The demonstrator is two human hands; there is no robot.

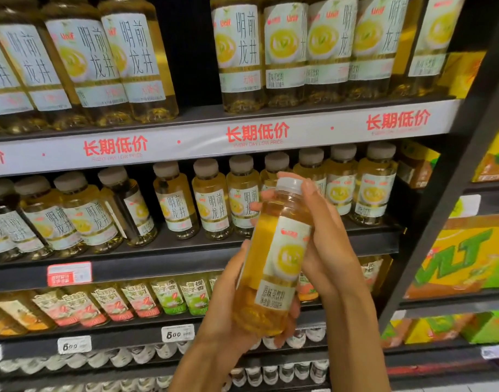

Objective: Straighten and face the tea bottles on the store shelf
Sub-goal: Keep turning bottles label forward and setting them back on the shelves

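hands: left [228, 315] cups tea bottle [273, 264] base | right [324, 244] wraps its upper side | bottle tilted, off shelf [186, 258]

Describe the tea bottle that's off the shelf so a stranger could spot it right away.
Start at the white price strip with red lettering, then drop to the row of tea bottles beneath it. In front of that row, the left hand and right hand hold one tea bottle. It alone is off the shelf, tilted, with a clear cap.

Shelf strip [256, 134] reads "长期低价"; price tag [177, 333] "600".
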